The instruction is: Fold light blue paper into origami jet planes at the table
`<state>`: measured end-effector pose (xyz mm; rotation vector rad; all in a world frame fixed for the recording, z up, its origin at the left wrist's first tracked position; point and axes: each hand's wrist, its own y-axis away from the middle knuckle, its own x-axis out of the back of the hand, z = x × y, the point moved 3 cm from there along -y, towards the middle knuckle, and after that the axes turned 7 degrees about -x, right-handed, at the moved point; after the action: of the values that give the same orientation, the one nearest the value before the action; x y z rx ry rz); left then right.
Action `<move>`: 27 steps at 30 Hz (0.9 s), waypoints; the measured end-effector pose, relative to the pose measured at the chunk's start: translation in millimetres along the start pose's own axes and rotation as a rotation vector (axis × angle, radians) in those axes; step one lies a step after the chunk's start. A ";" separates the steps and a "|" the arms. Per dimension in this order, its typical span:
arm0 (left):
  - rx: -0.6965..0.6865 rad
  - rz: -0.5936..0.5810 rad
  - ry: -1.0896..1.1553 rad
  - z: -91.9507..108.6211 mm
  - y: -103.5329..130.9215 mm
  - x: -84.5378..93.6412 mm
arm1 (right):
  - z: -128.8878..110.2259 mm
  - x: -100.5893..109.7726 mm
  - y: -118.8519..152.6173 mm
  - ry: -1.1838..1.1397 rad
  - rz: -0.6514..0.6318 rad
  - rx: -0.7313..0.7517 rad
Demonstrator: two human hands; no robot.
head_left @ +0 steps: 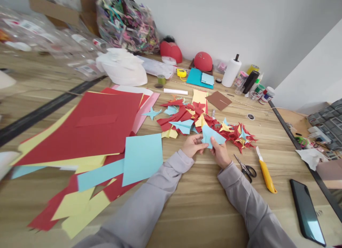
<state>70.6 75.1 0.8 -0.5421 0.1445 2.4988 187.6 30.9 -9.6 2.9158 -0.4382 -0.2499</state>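
Observation:
Between both hands is a folded piece of light blue paper (pixel 213 134), held up over the wooden table. My left hand (pixel 192 145) pinches its left side, fingers closed with the thumb on top. My right hand (pixel 220 153) grips the lower right part, thumb pressed on the paper. Just beyond the hands lies a pile of folded red, yellow and blue paper pieces (pixel 179 117), some shaped like planes. Star-shaped folded papers (pixel 242 135) are heaped to the right of it. To the left, a light blue sheet (pixel 143 159) rests near stacked red sheets (pixel 107 123).
Scissors (pixel 247 169), a yellow utility knife (pixel 267 175) and a phone (pixel 307 210) lie on the right. Paper offcuts (pixel 85 205) spread at the front left. Toward the wall stand a white bottle (pixel 232 73), a yellow tape measure (pixel 181 73) and several plastic bottles (pixel 53 37).

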 end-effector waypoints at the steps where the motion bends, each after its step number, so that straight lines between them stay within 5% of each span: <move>1: 0.003 -0.004 -0.009 0.2 0.0 -0.2 | -1.2 -0.4 0.5 -0.013 0.001 0.004; 10: -0.018 -0.018 -0.023 -0.6 -0.4 1.0 | -2.8 -2.7 0.3 -0.100 -0.030 -0.017; 20: -0.005 0.099 0.035 2.3 0.8 2.0 | -10.1 -2.6 -1.6 -0.151 -0.046 -0.003; 27: -0.030 0.118 0.011 1.0 -0.8 2.5 | -5.4 1.1 -3.6 -0.140 0.053 -0.018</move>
<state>68.8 77.3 0.7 -0.5747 0.1466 2.6164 190.7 34.8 -5.3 2.8753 -0.5309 -0.4492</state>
